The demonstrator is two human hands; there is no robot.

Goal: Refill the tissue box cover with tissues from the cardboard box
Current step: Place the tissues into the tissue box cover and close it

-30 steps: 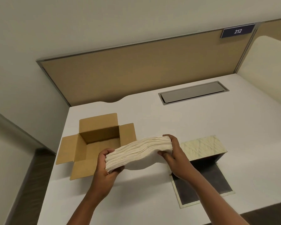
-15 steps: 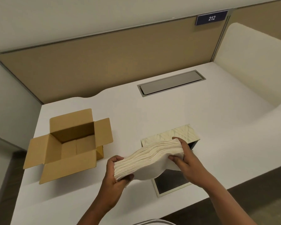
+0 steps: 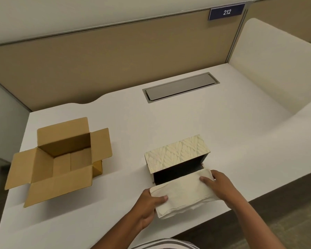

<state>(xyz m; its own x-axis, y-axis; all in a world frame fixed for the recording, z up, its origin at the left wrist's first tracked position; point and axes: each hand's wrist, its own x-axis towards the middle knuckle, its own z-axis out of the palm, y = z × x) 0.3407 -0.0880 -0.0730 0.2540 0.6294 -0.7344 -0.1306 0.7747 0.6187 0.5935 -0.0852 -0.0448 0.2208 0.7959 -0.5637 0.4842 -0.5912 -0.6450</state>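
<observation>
We hold the tissue stack (image 3: 184, 192) between both hands, one at each short end. Left hand (image 3: 148, 203) is clamped on the near-left end, thumb on top, fingers under; right hand (image 3: 218, 184) is pressed over the far-right end, fingers spread flat on the top sheet. The two-ended grip makes sense to us: a loose stack sags and fans if carried from one end only.

The tissue box cover (image 3: 176, 153) lies on its side just beyond our hands, leaf-patterned face up, dark open underside turned toward us. We judge it was laid this way so the stack can slide in level rather than be dropped from above. The far long edge of the stack sits at the mouth of the opening, touching or nearly so; we cannot tell whether any of it is already inside, since the interior is dark.

The cardboard box (image 3: 61, 159) stands well off to the left of our left hand, flaps splayed open, and appears empty from this angle.

The stack lies over the desk (image 3: 169, 119) at the near edge, so support is thin there.

Step in hand, in our judgement: feed the stack into the cover. Main risk: upper sheets catching on the rim and bunching.
</observation>
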